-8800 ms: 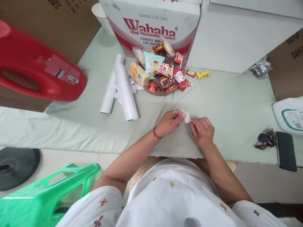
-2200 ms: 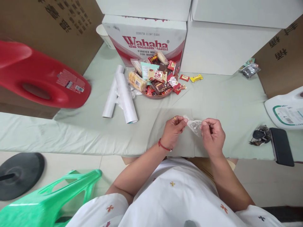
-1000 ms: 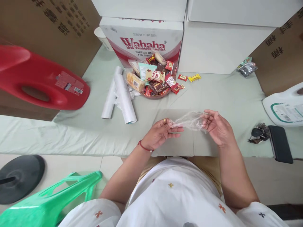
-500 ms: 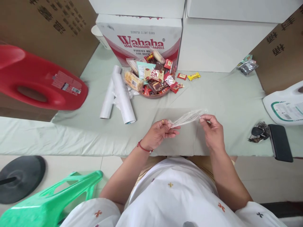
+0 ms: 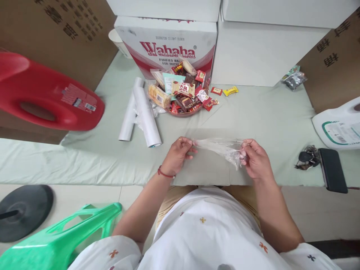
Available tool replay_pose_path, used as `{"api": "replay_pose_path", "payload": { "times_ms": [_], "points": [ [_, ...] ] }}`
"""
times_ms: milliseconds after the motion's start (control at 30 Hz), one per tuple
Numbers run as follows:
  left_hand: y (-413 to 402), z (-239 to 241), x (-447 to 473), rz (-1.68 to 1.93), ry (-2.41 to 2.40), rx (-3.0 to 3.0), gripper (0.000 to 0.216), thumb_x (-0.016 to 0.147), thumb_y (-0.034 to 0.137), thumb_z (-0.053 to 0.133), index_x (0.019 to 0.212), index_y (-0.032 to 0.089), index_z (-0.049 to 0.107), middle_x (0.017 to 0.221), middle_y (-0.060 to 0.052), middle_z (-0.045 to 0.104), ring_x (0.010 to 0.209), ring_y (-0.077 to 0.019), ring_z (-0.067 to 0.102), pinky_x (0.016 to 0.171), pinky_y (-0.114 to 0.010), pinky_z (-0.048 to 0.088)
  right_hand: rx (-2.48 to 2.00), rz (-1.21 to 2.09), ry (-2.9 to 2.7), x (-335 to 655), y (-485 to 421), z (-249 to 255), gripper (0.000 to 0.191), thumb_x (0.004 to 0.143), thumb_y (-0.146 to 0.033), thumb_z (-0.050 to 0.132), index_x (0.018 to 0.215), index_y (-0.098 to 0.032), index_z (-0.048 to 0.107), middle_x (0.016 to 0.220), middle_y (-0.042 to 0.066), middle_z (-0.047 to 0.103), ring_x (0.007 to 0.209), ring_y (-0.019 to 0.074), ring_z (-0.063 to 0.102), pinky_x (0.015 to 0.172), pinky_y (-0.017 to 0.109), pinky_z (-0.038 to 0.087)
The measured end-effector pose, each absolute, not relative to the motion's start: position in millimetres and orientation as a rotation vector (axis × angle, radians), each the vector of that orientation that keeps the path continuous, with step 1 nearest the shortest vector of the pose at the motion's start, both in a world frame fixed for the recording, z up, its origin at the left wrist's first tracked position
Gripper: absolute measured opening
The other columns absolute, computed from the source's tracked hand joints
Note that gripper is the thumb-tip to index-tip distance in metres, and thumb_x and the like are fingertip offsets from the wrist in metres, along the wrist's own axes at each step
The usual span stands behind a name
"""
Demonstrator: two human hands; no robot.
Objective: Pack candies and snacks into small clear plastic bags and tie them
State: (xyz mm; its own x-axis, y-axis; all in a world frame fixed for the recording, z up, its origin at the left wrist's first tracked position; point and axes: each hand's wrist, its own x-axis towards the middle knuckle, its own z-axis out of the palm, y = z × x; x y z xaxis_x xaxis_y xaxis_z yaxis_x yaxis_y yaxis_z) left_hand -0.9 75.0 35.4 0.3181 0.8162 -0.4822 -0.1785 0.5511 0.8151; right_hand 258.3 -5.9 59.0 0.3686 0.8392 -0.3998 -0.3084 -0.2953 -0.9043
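L hand (image 5: 177, 154) pinched narrow, thumb vs. index, on one end of thin clear plastic film (image 5: 215, 147); red bracelet (image 5: 165, 173) at that wrist. R hand (image 5: 257, 159) likewise closed on other end; exact finger placement behind film can't be made out. Film strung betw. the two, above pale green tablecloth (image 5: 267, 120), nr its front edge; top edge approx. straight, lower part bunched & drooping by R hand. Bag or single sheet: can't tell.

Handling (judgement): looks like spreading film out. Light, even pull both sides; too hard may tear it. Work bunched part loose w/ R fingertips before widening, else folds prob. cling. Stay this side of snack bowl (image 5: 184, 114) & white rolls (image 5: 146, 116), so film won't snag.
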Motion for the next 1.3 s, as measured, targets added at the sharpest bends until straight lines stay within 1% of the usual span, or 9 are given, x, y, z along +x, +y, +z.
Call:
{"api": "replay_pose_path", "payload": {
  "times_ms": [167,367,467,600,733,833,1033,1167,1300],
  "points": [
    [37,40,22,0.585,1.012,0.765,0.052,0.074,0.063,0.08,0.077,0.015,0.063,0.066,0.002,0.06,0.048,-0.0045,0.047,0.043,-0.019,0.028,-1.422,1.06,-0.513,234,-9,48,0.036,0.082,-0.051,0.078,0.089,-0.025,0.055,0.063,-0.008,0.05,0.044,0.0078,0.042,0.036,0.021,0.029],
    [31,40,46,0.585,1.024,0.654,0.059,0.073,0.071,0.074,0.083,0.013,0.071,0.071,0.001,0.059,0.047,-0.0044,0.044,0.043,-0.022,0.02,-1.403,0.966,-0.766,216,-20,43,0.027,0.097,-0.05,0.065,0.096,-0.026,0.053,0.064,-0.008,0.051,0.048,0.0096,0.046,0.044,0.023,0.038],
    [35,38,54,0.511,1.023,0.685,0.061,0.076,0.073,0.07,0.084,0.013,0.071,0.077,-0.003,0.065,0.047,-0.0063,0.049,0.042,-0.023,0.02,-1.418,0.98,-0.874,210,-26,41,0.026,0.099,-0.05,0.062,0.099,-0.027,0.053,0.064,-0.007,0.053,0.049,0.0109,0.047,0.046,0.024,0.04],
    [36,37,60,0.488,1.019,0.758,0.055,0.07,0.067,0.078,0.069,0.015,0.061,0.071,0.0,0.063,0.043,-0.0046,0.047,0.044,-0.024,0.024,-1.435,0.992,-0.959,208,-32,34,0.022,0.101,-0.048,0.059,0.1,-0.027,0.053,0.065,-0.006,0.054,0.051,0.0124,0.048,0.05,0.026,0.04],
    [35,40,64,0.4,1.026,0.789,0.055,0.074,0.07,0.073,0.075,0.015,0.064,0.074,-0.002,0.066,0.048,-0.0088,0.057,0.046,-0.024,0.026,-1.482,0.948,-1.115,210,-37,28,0.018,0.102,-0.044,0.056,0.1,-0.026,0.054,0.066,-0.005,0.054,0.055,0.0129,0.048,0.054,0.027,0.04],
    [34,37,65,0.408,1.038,0.845,0.048,0.07,0.06,0.081,0.073,0.016,0.061,0.066,0.002,0.061,0.053,-0.0102,0.058,0.049,-0.023,0.03,-1.517,0.919,-1.226,211,-39,28,0.018,0.103,-0.044,0.055,0.1,-0.026,0.055,0.068,-0.005,0.055,0.057,0.0128,0.05,0.056,0.027,0.041],
    [32,32,53,0.614,1.065,0.679,0.044,0.068,0.05,0.087,0.078,0.018,0.059,0.066,0.004,0.057,0.062,-0.0088,0.054,0.05,-0.02,0.033,-1.462,0.913,-0.884,218,-34,32,0.023,0.101,-0.049,0.06,0.101,-0.027,0.053,0.066,-0.007,0.053,0.052,0.0109,0.049,0.048,0.024,0.04],
    [29,39,39,0.64,0.95,0.488,0.044,0.067,0.042,0.093,0.078,0.018,0.057,0.086,0.001,0.064,0.084,-0.0116,0.063,0.069,-0.022,0.052,-1.381,1.004,-0.619,229,-29,39,0.033,0.091,-0.053,0.072,0.094,-0.026,0.054,0.066,-0.008,0.05,0.05,0.0084,0.047,0.042,0.02,0.034],
    [29,44,27,0.631,0.818,0.38,0.038,0.074,0.033,0.091,0.079,0.018,0.056,0.107,-0.005,0.072,0.106,-0.0186,0.067,0.097,-0.041,0.058,-1.377,1.032,-0.489,244,-26,48,0.04,0.081,-0.053,0.082,0.09,-0.024,0.056,0.063,-0.008,0.049,0.047,0.0064,0.044,0.039,0.018,0.031]
  ]
}}
